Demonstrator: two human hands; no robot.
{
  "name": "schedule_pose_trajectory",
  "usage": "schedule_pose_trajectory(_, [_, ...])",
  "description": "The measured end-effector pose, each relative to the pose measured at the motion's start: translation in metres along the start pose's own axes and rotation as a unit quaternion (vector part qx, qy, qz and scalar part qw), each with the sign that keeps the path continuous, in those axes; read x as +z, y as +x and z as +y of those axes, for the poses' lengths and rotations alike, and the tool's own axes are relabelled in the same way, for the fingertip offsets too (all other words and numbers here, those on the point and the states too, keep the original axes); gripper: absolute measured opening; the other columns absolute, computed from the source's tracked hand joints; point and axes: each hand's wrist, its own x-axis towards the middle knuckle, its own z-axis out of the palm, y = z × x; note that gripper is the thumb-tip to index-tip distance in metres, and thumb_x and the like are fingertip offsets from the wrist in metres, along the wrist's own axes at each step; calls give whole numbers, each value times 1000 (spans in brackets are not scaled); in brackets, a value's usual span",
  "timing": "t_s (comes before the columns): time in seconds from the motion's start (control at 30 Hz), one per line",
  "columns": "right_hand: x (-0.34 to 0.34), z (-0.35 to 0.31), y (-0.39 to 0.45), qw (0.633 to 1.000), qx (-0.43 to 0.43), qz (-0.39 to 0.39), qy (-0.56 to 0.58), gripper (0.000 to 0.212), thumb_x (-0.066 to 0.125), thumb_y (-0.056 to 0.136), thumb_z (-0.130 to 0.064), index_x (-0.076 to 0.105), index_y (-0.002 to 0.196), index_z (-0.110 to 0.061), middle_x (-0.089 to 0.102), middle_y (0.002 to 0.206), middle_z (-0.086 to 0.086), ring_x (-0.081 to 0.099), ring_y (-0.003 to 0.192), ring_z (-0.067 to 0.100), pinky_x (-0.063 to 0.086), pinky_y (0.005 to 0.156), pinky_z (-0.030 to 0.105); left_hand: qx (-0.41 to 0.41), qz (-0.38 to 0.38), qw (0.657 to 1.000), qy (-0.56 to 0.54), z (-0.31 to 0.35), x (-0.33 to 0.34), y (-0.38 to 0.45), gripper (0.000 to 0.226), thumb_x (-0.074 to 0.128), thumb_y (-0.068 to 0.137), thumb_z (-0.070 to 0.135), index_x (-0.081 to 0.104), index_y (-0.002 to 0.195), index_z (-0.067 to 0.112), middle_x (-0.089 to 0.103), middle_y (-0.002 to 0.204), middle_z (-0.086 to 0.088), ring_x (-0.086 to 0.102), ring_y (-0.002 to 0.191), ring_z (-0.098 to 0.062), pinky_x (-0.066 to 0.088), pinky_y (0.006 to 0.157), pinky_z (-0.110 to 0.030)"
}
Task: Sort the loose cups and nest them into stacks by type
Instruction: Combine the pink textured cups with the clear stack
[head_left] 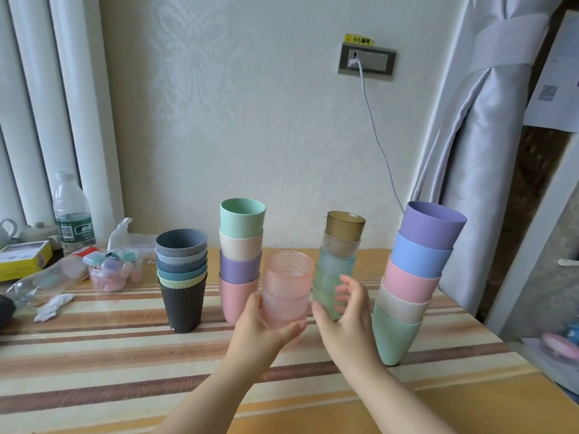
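Pink textured cups [286,289] gripped in left hand [261,324] | right hand [347,311] open, just beside

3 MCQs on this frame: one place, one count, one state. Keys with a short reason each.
1. Where does the ribbed dark stack stand?
A. Leftmost of the stacks
B. Rightmost
C. Behind the bottle

2. How many cups show in the tall pastel stack at right?
A. Three
B. Five
C. Eight

3. What is the left hand doing?
A. Lying flat on the table
B. Gripping the bottle
C. Holding the pink textured cups

Key: 1 A, no stack stands further left. 2 B, purple, blue, pink, cream, green. 3 C, its fingers wrap the pink cups' base.
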Motion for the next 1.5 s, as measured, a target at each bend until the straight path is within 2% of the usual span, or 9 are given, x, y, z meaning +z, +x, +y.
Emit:
schedule_pose_trajectory(0.07, [5,15,8,999,12,30,-34,78,74,71,-15,28,133,-9,39,120,7,44,116,28,37,102,35,-4,6,1000,13,-6,-4,-1,61,85,60,27,48,109,23,62,100,16,56,91,8,46,68,-10])
schedule_pose_trajectory(0.23, [20,40,46,995,98,-9,-24,120,80,66,-23,-11,144,-14,18,152,15,26,137,27,27,107,34,-10,8,1000,5,-22,-13,-7,55,86,59,20,52,102,22,65,96,12,57,79,15,44,64,-4])
schedule_pose_trajectory(0.4, [40,60,71,985,166,25,39,104,80,65,-20,10,142,-20,47,135,16,52,116,30,41,92,33,-14,-13,1000,13,-40,-27,-12,71,83,44,39,53,107,27,70,98,10,63,87,4,53,74,-18])
schedule_pose_trajectory(0.6, [47,59,73,988,141,4,57,83,81,64,-18,27,128,-14,57,113,7,54,91,22,38,76,28,2,-9,1000,-5,-46,-35,-14,71,86,47,28,53,110,24,69,94,24,63,87,6,47,69,-7])
schedule_pose_trajectory(0.77, [62,42,57,991,103,-34,72,86,84,60,-19,28,125,-17,57,108,2,58,91,21,41,73,27,6,-15,1000,-27,-40,-39,-19,72,88,47,25,54,110,21,71,97,10,65,87,6,48,68,-8])
schedule_pose_trajectory(1.17, [81,30,36,990,101,-56,75,87,83,58,-17,29,126,-15,58,109,5,58,91,23,41,72,27,8,7,1000,-14,-31,-64,-32,79,83,39,41,54,109,21,70,99,6,64,86,3,49,69,-11])
schedule_pose_trajectory(1.3, [80,34,34,989,111,-73,72,91,85,55,-20,28,127,-15,58,116,6,59,97,23,46,78,31,5,9,1000,-17,-30,-63,-35,78,84,40,41,53,110,24,70,99,8,64,87,2,50,69,-13])
schedule_pose_trajectory(1.4, [76,32,29,984,124,-104,73,114,81,44,-40,15,136,-25,51,131,10,54,113,23,47,92,38,4,8,1000,-18,-29,-62,-37,78,84,39,42,54,108,21,71,97,7,64,86,3,50,69,-13])
schedule_pose_trajectory(1.5, [63,23,23,990,105,-80,47,128,73,40,-48,0,143,-27,23,148,11,26,136,24,30,109,41,0,3,1000,-23,-24,-61,-38,80,83,38,43,54,109,20,70,99,5,63,87,4,50,68,-13])
